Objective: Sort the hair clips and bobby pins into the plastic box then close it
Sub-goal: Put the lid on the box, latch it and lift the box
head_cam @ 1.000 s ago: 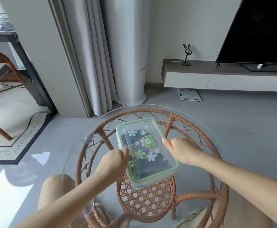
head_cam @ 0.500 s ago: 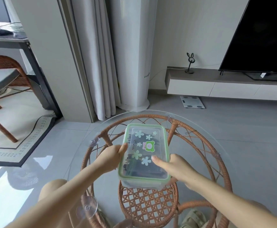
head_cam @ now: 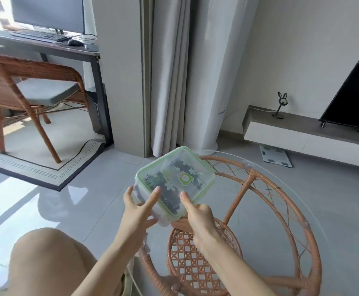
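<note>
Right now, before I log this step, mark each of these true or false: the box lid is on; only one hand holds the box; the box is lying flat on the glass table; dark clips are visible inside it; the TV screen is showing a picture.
1. The lid is on the plastic box. True.
2. Only one hand holds the box. False: the left hand and the right hand both grip its near end.
3. The box lies flat on the glass table. False: it is lifted and tilted.
4. Dark clips show through the box. True.
5. The TV shows a picture. False: the screen is dark.
</note>
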Demonstrator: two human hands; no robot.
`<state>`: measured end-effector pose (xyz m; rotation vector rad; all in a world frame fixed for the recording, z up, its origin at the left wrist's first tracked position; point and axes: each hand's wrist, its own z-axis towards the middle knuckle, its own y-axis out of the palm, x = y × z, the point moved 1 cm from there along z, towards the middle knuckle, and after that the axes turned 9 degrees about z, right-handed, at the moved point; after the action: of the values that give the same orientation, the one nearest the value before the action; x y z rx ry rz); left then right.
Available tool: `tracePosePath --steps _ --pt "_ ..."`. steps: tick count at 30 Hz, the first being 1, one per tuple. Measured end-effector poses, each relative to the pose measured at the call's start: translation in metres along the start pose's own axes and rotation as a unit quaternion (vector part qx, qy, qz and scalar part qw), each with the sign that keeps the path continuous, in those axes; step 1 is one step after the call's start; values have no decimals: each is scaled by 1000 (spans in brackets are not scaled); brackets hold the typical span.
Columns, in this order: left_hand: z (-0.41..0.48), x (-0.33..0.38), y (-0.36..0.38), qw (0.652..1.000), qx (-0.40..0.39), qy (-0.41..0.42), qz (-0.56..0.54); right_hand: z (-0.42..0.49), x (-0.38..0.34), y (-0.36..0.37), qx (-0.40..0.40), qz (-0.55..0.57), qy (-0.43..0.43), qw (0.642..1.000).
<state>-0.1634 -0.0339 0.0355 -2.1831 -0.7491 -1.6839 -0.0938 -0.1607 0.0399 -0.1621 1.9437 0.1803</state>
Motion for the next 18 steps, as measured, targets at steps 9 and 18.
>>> tracePosePath --steps 9,18 --pt "29 20 -116 976 217 33 1 14 -21 38 -72 -139 -87 984" --pt "70 32 -228 958 278 7 69 91 -22 -75 131 -526 -228 809"
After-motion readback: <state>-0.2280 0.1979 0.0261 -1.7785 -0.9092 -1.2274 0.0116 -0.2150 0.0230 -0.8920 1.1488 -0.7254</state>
